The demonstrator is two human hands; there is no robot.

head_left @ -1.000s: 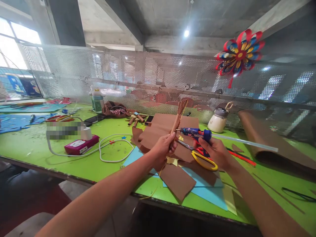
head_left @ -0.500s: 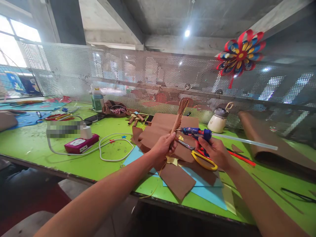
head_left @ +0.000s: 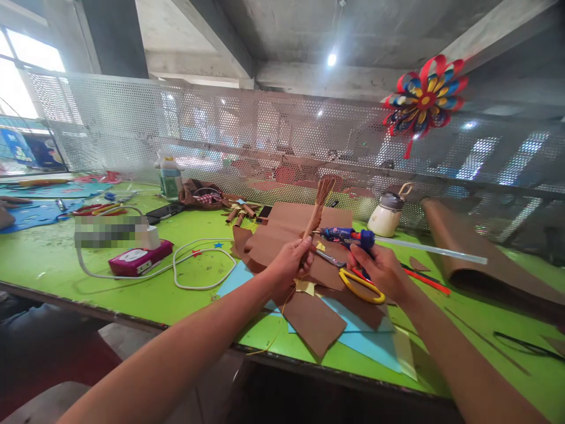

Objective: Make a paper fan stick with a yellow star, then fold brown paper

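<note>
My left hand (head_left: 292, 262) is closed around the lower part of a small brown paper broom (head_left: 321, 206), whose finely cut strips fan out at the top. In my right hand (head_left: 383, 271) is a blue hot glue gun (head_left: 348, 237), with a long clear glue stick (head_left: 435, 251) coming out of its back. The nozzle points left, right beside the broom; whether it touches I cannot tell. Under my hands lie yellow-handled scissors (head_left: 362, 287), pieces of brown paper (head_left: 318, 321) and light blue paper sheets (head_left: 368, 348). A thin yellow string (head_left: 279, 327) hangs below my left hand.
On the green table (head_left: 145, 300) stand a purple power strip (head_left: 141, 259) with a white cable (head_left: 175, 271), a white flask (head_left: 385, 217) and a green bottle (head_left: 170, 179). A large brown paper roll (head_left: 481, 259) lies right. Another person's hand (head_left: 7, 209) rests far left, before a perforated metal screen (head_left: 247, 141).
The whole view has shifted slightly, so things appear a little further left. My hands keep the broom and the glue gun in nearly the same position to each other.
</note>
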